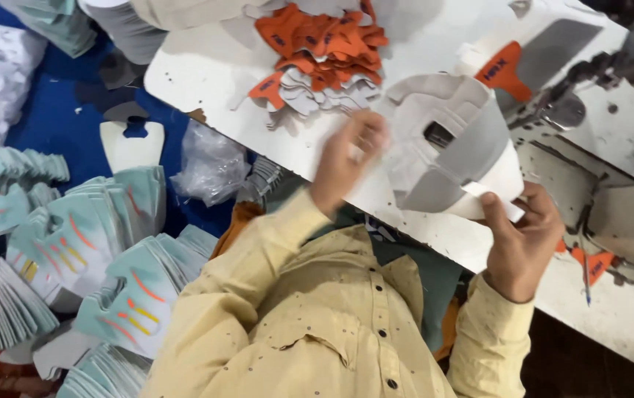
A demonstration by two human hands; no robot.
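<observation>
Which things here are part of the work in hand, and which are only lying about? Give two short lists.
In hand:
- stack of grey cut pieces, held by the right hand
- left hand, blurred, at the stack's edge

Lying about:
- orange pieces on the white table
- teal pieces on the floor
- clear plastic bag

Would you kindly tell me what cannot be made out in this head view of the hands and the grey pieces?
- Left hand: blurred by motion, so its grip on the grey pieces is unclear.
- Right hand: its fingertips are hidden behind the grey pieces.
- Sewing machine: cut off by the right edge.
- Orange pieces: the pile is cut by the top edge, and the prints are too small.
</observation>
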